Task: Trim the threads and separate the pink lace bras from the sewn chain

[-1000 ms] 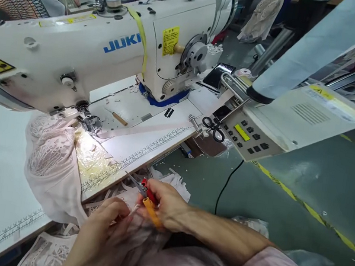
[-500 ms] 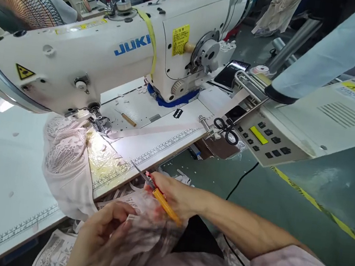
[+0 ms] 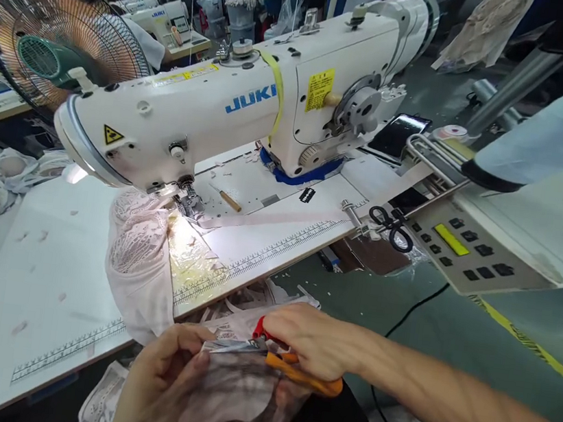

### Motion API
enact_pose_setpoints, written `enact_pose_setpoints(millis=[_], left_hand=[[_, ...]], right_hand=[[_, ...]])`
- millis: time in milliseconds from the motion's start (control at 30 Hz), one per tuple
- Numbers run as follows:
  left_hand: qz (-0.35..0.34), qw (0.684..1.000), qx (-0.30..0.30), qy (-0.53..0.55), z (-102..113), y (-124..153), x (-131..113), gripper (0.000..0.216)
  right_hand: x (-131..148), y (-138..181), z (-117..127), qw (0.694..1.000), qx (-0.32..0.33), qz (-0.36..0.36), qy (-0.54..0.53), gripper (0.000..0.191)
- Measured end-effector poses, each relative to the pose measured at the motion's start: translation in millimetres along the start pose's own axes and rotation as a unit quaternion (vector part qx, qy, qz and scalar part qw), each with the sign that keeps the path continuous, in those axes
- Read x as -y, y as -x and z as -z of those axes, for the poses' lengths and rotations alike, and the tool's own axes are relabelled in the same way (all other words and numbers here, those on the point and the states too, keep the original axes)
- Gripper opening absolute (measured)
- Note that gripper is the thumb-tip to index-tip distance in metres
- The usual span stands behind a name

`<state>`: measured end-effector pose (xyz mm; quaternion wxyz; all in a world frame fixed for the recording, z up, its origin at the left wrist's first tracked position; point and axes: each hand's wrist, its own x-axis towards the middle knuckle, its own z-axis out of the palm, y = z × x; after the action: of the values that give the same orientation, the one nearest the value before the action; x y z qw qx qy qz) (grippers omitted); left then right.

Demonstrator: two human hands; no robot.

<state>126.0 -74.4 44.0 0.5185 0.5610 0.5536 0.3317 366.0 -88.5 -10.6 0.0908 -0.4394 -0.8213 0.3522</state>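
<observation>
My left hand (image 3: 160, 378) pinches the edge of a pale pink fabric piece (image 3: 232, 388) between thumb and fingers, low in front of the table edge. In my right hand (image 3: 313, 340) is a pair of scissors (image 3: 237, 347) with red and orange handles. Its blades point left, their tips at the fabric edge beside my left fingertips. Whether the blades are cutting I cannot tell. A pale pink lace bra (image 3: 143, 255) lies at the sewing machine (image 3: 234, 101), its upper part by the needle area.
A white table (image 3: 66, 272) with printed rulers carries a wooden-handled tool (image 3: 229, 200), a razor blade (image 3: 307, 195) and fabric scraps. Black-handled scissors (image 3: 393, 227) sit by the control box (image 3: 484, 245). A fan (image 3: 47, 59) stands at the back left.
The scissors have swung from pointing up toward the table to pointing left, with tips now at my left fingers. My left hand keeps its pinch. The camera view has shifted left.
</observation>
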Motion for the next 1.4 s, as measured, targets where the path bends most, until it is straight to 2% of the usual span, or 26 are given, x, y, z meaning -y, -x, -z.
enact_pose_setpoints(millis=[133, 333, 833, 900, 1033, 1267, 1333, 1400], left_hand=[[-0.008, 1.000, -0.003, 0.005, 0, -1, 0, 0.035], [-0.019, 0.999, -0.023, 0.015, -5, -2, 1, 0.033], [0.008, 0.997, -0.045, 0.056, -9, -7, 1, 0.033], [0.013, 0.997, -0.042, 0.070, -11, -7, 1, 0.033], [0.018, 0.995, -0.029, 0.089, -14, -7, 0, 0.037], [0.033, 0.996, -0.016, 0.083, -12, -9, 2, 0.040], [0.030, 0.997, -0.009, 0.073, -10, -10, 4, 0.039], [0.018, 0.998, -0.002, 0.060, -7, -11, 6, 0.036]], right_hand=[[3, 2, 0, 0.998, -0.007, -0.026, 0.055, 0.036], [5, 4, -6, 0.998, -0.039, -0.033, 0.044, 0.027], [9, 5, -5, 0.994, -0.008, -0.046, 0.095, 0.018], [12, 6, -1, 0.994, 0.004, -0.050, 0.094, 0.022], [18, 6, 5, 0.994, 0.025, -0.059, 0.089, 0.043], [21, 5, 0, 0.993, 0.010, -0.068, 0.092, 0.036], [19, 6, -4, 0.993, -0.015, -0.076, 0.084, 0.033], [15, 6, -7, 0.994, -0.047, -0.087, 0.055, 0.040]])
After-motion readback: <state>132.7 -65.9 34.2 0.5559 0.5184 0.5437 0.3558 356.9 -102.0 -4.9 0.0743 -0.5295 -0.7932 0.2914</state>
